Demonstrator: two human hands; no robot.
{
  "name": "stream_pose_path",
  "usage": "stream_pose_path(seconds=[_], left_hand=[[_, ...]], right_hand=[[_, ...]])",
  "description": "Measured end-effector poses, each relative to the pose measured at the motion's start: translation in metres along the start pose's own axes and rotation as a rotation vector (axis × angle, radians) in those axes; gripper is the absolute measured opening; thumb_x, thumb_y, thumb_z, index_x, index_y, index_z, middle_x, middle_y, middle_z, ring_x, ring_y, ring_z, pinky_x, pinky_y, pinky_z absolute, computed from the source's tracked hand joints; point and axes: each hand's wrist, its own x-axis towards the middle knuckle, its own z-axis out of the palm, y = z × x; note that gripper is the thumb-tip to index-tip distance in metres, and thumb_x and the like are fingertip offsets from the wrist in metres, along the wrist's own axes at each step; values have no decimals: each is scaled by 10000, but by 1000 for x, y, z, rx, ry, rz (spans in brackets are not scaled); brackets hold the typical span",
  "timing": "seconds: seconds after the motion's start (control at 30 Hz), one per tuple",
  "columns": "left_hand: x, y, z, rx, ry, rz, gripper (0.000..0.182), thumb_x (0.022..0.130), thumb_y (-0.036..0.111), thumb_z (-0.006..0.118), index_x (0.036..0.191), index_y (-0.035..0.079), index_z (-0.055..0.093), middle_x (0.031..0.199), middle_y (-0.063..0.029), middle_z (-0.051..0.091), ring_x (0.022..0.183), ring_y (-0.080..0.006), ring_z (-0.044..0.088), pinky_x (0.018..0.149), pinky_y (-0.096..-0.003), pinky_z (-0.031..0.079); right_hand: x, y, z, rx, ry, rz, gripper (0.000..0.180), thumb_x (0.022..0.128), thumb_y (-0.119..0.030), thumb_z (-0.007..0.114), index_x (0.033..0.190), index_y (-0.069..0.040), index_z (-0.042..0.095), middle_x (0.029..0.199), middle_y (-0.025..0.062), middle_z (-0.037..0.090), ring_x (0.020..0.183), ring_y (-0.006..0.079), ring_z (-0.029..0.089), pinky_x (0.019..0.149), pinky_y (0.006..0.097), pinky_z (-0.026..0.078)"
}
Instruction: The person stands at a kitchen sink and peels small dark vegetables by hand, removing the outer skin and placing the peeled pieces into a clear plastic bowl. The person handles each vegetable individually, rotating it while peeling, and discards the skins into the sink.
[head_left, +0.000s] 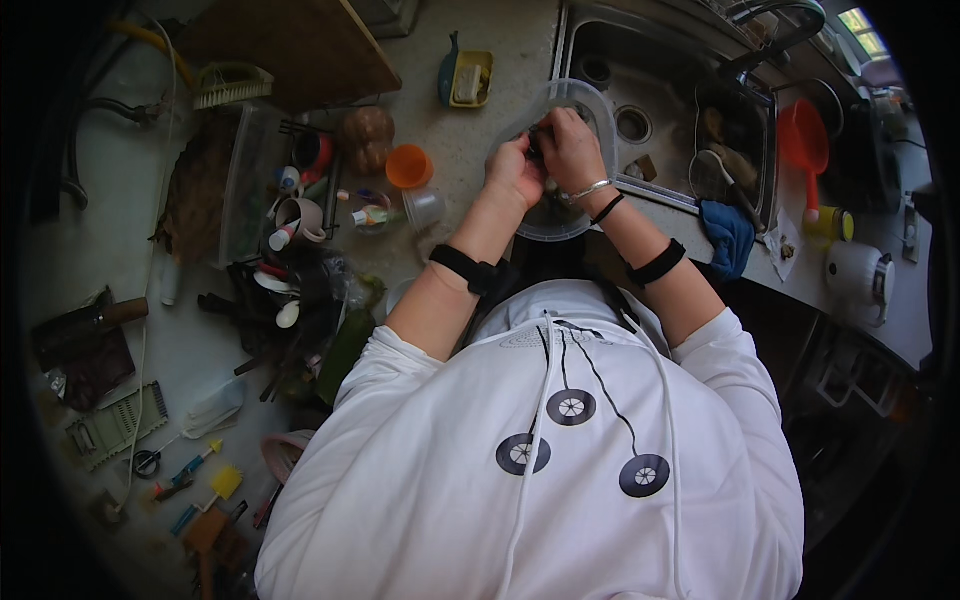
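Both of my hands are together over a clear plastic tub (611, 124) on the counter by the sink. Pinched between their fingers is a small dark object (534, 142), mostly covered, so its kind is unclear. My left hand (514, 171) holds it from the left with the palm turned up. From the right, my right hand (574, 146) grips it with bent fingers, the back of the hand facing me. More pieces lie in the bottom of the tub, largely hidden by my hands and wrists.
Right of the tub is a steel sink (660, 67) with a faucet (787, 30), a blue cloth (726, 240) hanging over its front edge. A red ladle (804, 139) lies beyond. To the left stand an orange cup (409, 166), a pumpkin (366, 139) and a yellow soap dish (486, 67).
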Motion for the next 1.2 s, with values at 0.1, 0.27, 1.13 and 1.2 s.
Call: stream_pose_path(seconds=[0.1,0.27,1.13,1.2], left_hand=[[4,8,-5,12,-2,3,271,1052,212,377,1202,65,548,1185,-86,597,1075,-221,570,1002,-379,455],[6,0,-9,-41,-14,-71,256,1048,213,384,1214,104,547,1181,-86,598,1039,-240,578,978,-387,470],[42,-17,-16,498,225,96,99,963,129,525,973,61,596,964,-92,583,778,-250,532,651,-419,420],[47,-17,-15,498,160,85,87,949,143,549,947,69,595,922,-80,576,745,-242,512,628,-402,372]], right_hand=[[0,0,-1,92,-229,59,152,819,-85,629,948,-30,571,978,183,612,927,394,596,798,452,492],[9,5,-2,116,135,159,143,844,-132,635,907,-9,600,916,202,631,911,410,606,782,462,489],[7,38,1,-531,-459,310,278,860,-134,615,1127,-71,568,1187,212,556,1076,393,596,878,458,521],[1,40,6,-525,-553,331,288,863,-161,627,1133,-79,572,1194,212,558,1087,394,599,886,450,521]])
